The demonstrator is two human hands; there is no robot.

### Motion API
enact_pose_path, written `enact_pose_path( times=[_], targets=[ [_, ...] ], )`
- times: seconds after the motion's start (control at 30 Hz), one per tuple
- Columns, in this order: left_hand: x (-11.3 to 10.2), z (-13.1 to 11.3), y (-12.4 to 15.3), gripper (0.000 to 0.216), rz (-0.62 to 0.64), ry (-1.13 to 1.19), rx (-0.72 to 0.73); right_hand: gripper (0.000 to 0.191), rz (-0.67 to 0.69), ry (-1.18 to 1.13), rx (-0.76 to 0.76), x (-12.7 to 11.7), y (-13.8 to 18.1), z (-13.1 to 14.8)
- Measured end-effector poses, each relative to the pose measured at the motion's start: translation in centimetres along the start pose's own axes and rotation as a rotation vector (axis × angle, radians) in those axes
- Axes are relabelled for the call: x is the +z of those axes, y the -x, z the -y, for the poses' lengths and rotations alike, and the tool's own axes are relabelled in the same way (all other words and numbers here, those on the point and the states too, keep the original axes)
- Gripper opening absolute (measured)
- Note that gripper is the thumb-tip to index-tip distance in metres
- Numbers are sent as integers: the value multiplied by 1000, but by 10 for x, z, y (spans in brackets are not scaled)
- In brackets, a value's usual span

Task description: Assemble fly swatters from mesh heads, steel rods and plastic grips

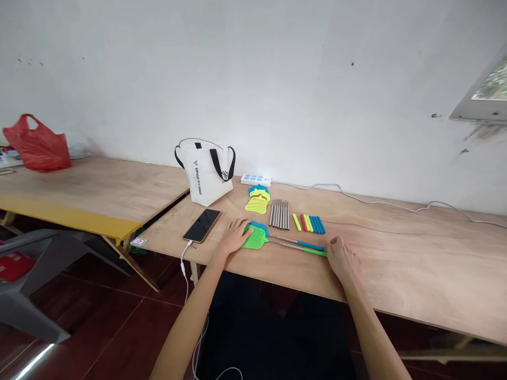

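Note:
A green fly swatter [255,238] and a blue fly swatter [312,246] lie side by side on the wooden table, heads to the left, handles to the right. My left hand [236,236] rests open at the heads, its thumb over the green one. At the handle ends, my right hand [341,257] is closed with curled fingers against the green grip; whether anything is inside it is hidden. Behind the swatters are several grey metal rods [279,214], several coloured grip tubes [309,224] in yellow, red and blue, and a pile of loose swatter heads [256,204].
A phone [201,226] with a white cable [183,266] lies left of my left hand. Behind it stand a white bag [208,177] and a power strip [255,180]. A cord [380,201] runs along the wall. Another table [99,184] at left holds a red plastic bag [39,145].

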State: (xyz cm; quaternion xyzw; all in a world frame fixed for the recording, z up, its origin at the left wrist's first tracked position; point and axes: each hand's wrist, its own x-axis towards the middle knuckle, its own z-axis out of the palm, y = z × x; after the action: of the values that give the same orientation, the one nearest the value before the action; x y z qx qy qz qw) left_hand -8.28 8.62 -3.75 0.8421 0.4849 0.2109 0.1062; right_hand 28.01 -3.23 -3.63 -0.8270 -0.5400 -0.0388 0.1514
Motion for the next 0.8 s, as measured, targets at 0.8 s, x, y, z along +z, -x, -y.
enact_pose_path(
  times=[0.8],
  targets=[
    [7,-13,2,64,112,-187,-101,28,5,-172,-194,6,6,10]
  ],
)
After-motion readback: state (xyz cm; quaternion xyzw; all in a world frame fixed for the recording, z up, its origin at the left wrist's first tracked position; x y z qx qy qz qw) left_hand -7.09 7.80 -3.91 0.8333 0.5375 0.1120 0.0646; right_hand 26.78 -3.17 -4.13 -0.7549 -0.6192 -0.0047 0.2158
